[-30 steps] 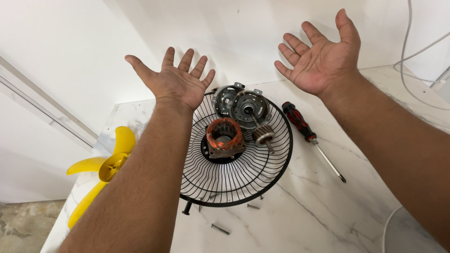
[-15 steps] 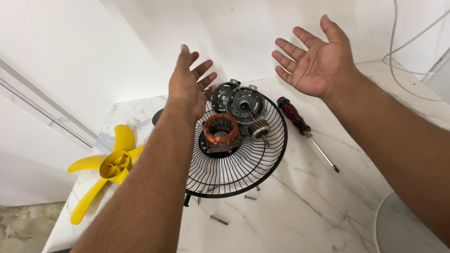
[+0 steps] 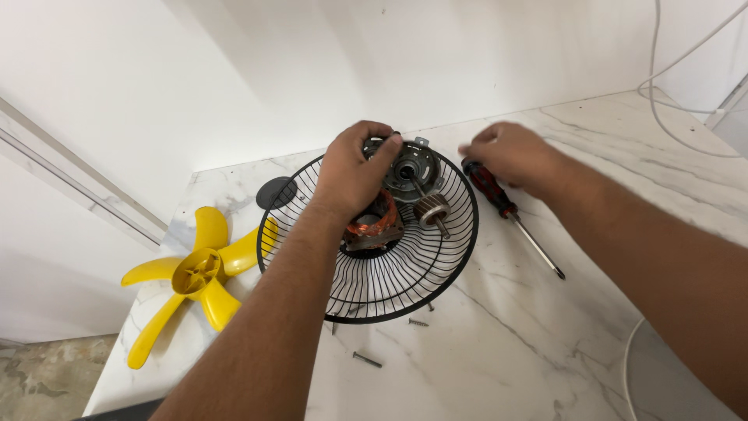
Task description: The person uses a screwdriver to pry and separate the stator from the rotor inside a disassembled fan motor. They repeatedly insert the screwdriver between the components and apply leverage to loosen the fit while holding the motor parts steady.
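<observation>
A black wire fan guard (image 3: 375,318) lies on the white marble counter (image 3: 506,343). Inside it sit a motor stator with copper windings (image 3: 375,228), a small rotor on a shaft (image 3: 431,210) and a grey metal motor cover (image 3: 414,168). My left hand (image 3: 351,171) reaches over the guard, and its fingers curl around the left edge of the grey cover. My right hand (image 3: 510,156) is blurred, with bent fingers just above the top end of a red-and-black screwdriver (image 3: 499,199) that lies flat on the counter right of the guard.
A yellow fan blade (image 3: 199,273) rests at the counter's left edge. A black round cap (image 3: 275,192) sits behind the guard. Loose screws (image 3: 366,359) lie in front of it. White cables (image 3: 670,109) run along the back right corner, and white walls close in behind.
Both hands have dropped from a raised, spread-open pose. The left now grips the grey motor cover and the right has come down over the screwdriver handle.
</observation>
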